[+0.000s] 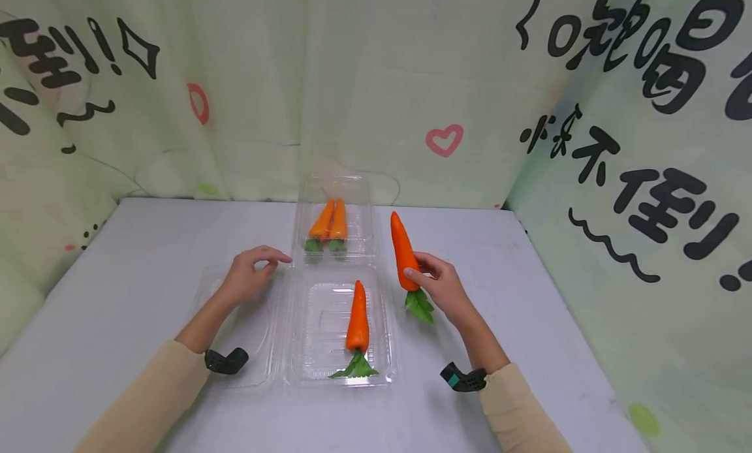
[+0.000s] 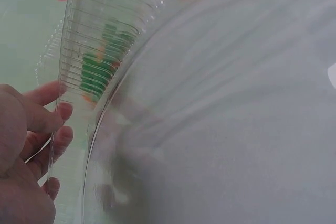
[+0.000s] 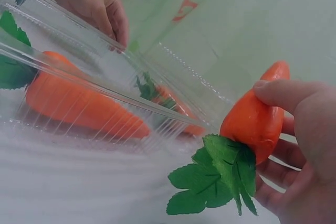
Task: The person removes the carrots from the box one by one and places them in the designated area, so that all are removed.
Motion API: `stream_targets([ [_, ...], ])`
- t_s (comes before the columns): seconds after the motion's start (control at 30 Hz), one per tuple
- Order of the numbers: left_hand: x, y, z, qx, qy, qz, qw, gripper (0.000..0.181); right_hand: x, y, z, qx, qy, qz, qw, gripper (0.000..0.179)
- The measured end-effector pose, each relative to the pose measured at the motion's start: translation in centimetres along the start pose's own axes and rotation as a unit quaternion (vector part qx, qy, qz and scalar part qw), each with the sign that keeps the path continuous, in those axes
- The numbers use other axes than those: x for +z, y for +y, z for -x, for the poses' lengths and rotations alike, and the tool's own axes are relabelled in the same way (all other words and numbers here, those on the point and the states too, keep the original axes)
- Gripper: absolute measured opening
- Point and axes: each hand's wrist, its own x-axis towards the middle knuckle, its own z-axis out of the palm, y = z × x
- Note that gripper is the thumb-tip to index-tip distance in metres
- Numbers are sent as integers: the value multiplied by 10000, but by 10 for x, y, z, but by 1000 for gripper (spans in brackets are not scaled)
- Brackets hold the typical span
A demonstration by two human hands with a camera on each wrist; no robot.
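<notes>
Right hand [image 3: 299,145] grips carrot [image 3: 254,119]; leaves perhaps fabric.

Plenty of open tabletop [image 1: 147,244] on the far left and along the near edge, so a hand can slide in from either side no problem; the middle is the crowded bit, where the open clear tray [image 1: 320,335] with one carrot [image 1: 358,319] lying in it sits dead centre; its lid [image 1: 247,322] is flopped out to the left, right under the left hand [image 1: 249,277]; straight behind is a closed box [image 1: 336,218] with two carrots inside, blocking the way back; the right hand [image 1: 443,286] and the carrot it holds [image 1: 404,254] fill the gap just right of the tray; beyond that the tabletop is open until the curtain wall [image 1: 617,179] closes things off.
</notes>
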Motion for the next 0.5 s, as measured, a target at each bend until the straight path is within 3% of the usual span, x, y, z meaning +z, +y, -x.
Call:
stream_targets([
  [0.5,0,3,0,-70,-45,-23,10000,28,-3,7,2,215,62,296,9993,47],
])
